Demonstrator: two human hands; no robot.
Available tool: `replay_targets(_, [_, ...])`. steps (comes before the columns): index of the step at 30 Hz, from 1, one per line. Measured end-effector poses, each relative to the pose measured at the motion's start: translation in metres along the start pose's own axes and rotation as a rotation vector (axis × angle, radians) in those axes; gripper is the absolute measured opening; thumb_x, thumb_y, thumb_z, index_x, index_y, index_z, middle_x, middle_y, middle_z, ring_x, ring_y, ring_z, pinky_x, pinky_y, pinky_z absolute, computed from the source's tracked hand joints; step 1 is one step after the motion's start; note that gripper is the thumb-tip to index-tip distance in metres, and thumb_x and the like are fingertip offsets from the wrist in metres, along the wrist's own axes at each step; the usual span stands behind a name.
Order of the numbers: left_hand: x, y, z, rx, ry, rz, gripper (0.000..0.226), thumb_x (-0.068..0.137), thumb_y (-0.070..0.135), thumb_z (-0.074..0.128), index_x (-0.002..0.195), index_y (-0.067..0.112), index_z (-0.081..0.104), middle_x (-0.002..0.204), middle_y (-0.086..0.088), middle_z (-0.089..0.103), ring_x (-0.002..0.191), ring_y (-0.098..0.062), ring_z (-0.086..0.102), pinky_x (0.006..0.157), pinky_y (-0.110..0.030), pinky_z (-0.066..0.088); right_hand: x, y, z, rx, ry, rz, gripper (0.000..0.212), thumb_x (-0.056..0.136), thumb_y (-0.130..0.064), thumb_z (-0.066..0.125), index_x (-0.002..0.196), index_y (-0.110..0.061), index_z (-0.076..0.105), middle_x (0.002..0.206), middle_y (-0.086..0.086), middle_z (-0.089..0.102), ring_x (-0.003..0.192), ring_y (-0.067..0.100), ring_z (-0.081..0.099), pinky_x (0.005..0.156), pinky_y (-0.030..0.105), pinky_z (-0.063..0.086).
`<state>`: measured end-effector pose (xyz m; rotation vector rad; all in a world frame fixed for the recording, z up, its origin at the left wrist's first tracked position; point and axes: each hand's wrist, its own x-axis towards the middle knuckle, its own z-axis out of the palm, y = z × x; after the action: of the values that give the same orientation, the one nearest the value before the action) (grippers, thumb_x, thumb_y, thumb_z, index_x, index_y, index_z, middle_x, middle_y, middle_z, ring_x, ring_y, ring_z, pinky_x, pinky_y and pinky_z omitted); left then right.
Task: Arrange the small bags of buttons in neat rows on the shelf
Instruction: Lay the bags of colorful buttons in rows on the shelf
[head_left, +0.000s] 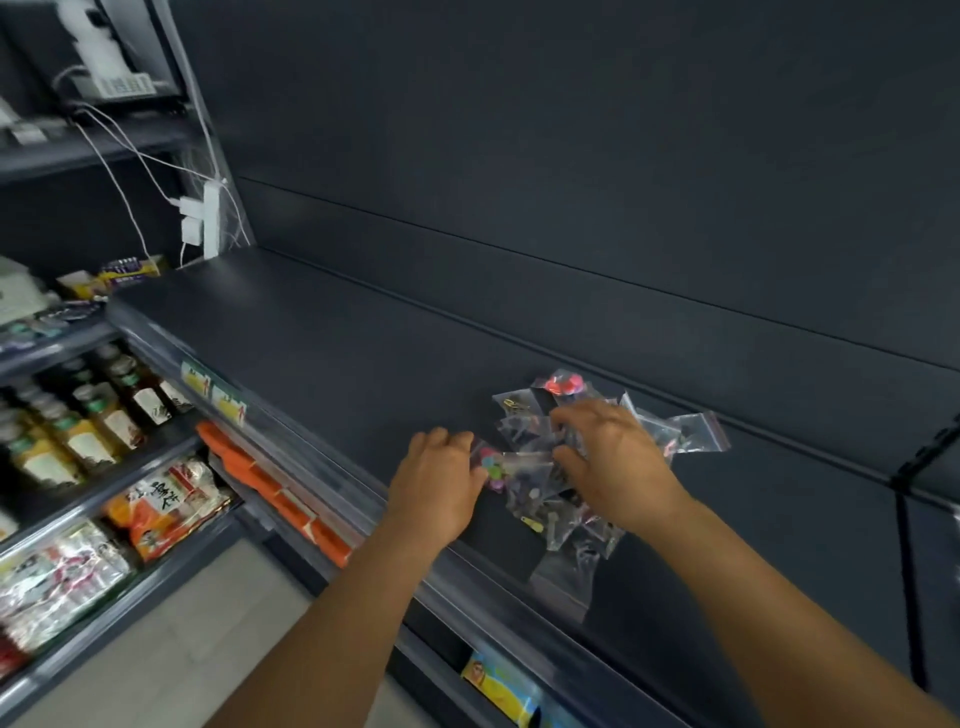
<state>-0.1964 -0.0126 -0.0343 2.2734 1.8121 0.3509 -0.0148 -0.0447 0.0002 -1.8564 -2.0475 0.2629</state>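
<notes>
1. Bags of buttons (558, 467): lying heaped on the shelf (322, 338), none in rows.
2. Your left hand (436, 483) is pinching one bag; right hand (608, 457) is resting curled fingers on the heap.
3. Next: probably laying the first row.

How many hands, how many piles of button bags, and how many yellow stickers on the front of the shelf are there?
Hands: 2, the left hand and the right hand
pile of button bags: 1
yellow stickers on the front of the shelf: 2
Total: 5
The bags inside the pile overlap too much to count one by one.
</notes>
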Motion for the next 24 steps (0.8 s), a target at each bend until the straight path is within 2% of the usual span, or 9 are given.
replay_targets(3, [0.014,-0.001,0.003,-0.101,-0.013,-0.049,0.045,0.090,0.032,0.060,0.131,0.014,0.051,0.116,-0.008,0.056,0.113,-0.025,0.048,0.090,-0.035,0.045,0.016,0.003,0.002,0.005,0.001,0.009,0.039,0.094,-0.022,0.051,0.133,-0.018,0.050,0.138,0.001,0.049,0.130,0.019,0.039,0.109,0.026,0.028])
replay_targets(7, [0.030,-0.008,0.002,-0.297,-0.084,-0.119,0.021,0.085,0.025,0.067,0.102,0.014,0.065,0.094,0.000,0.069,0.089,-0.019,0.063,0.078,-0.034,0.052,0.037,0.007,0.008,0.019,0.001,0.036,0.036,0.093,-0.018,0.051,0.129,-0.015,0.054,0.134,0.004,0.053,0.125,0.024,0.044,0.105,0.028,0.031])
replay_targets(9, [0.035,-0.011,-0.001,-0.337,-0.080,-0.102,0.009,0.086,0.023,0.066,0.092,0.017,0.068,0.084,0.008,0.066,0.086,-0.015,0.064,0.077,-0.030,0.052,0.051,0.011,0.009,0.037,0.017,0.069,0.035,0.094,-0.017,0.050,0.128,-0.016,0.056,0.132,0.005,0.054,0.123,0.024,0.046,0.102,0.028,0.033])
replay_targets(11, [0.043,-0.015,-0.005,-0.350,-0.053,-0.078,0.006,0.088,0.022,0.061,0.086,0.020,0.066,0.081,0.010,0.062,0.084,-0.014,0.063,0.075,-0.029,0.051,0.067,0.016,0.011,0.058,0.056,0.108,0.031,0.095,-0.018,0.048,0.124,-0.015,0.059,0.128,0.008,0.058,0.119,0.026,0.050,0.098,0.026,0.035])
replay_targets(14, [0.054,-0.021,-0.012,-0.322,-0.099,-0.043,0.008,0.087,0.030,0.063,0.088,0.023,0.059,0.096,0.004,0.063,0.087,-0.015,0.060,0.078,-0.031,0.050,0.091,0.023,0.011,0.085,0.060,0.237,0.034,0.095,-0.016,0.045,0.128,-0.014,0.056,0.132,0.012,0.055,0.122,0.029,0.049,0.099,0.030,0.037])
replay_targets(18, [0.062,-0.023,-0.015,-0.262,-0.282,0.004,0.041,0.079,0.035,0.074,0.111,0.019,0.055,0.102,0.001,0.063,0.095,-0.017,0.060,0.085,-0.033,0.050,0.114,0.033,0.019,-0.004,-0.091,0.384,0.041,0.095,-0.022,0.045,0.135,-0.018,0.048,0.135,0.011,0.053,0.124,0.031,0.047,0.097,0.035,0.041])
replay_targets(20, [0.065,-0.023,-0.015,-0.286,-0.295,0.026,0.037,0.078,0.030,0.075,0.108,0.015,0.061,0.099,-0.002,0.068,0.091,-0.019,0.064,0.083,-0.035,0.052,0.119,0.030,0.022,-0.062,-0.146,0.429,0.036,0.093,-0.027,0.048,0.128,-0.019,0.051,0.127,0.014,0.059,0.116,0.033,0.052,0.089,0.035,0.043])
replay_targets(24, [0.072,-0.028,-0.017,-0.283,-0.305,0.110,0.011,0.082,0.025,0.072,0.083,0.014,0.073,0.082,-0.005,0.072,0.079,-0.020,0.068,0.076,-0.036,0.056,0.117,0.024,0.020,-0.050,-0.188,0.450,0.027,0.085,-0.025,0.061,0.112,-0.021,0.064,0.116,0.006,0.065,0.102,0.024,0.059,0.080,0.026,0.045])
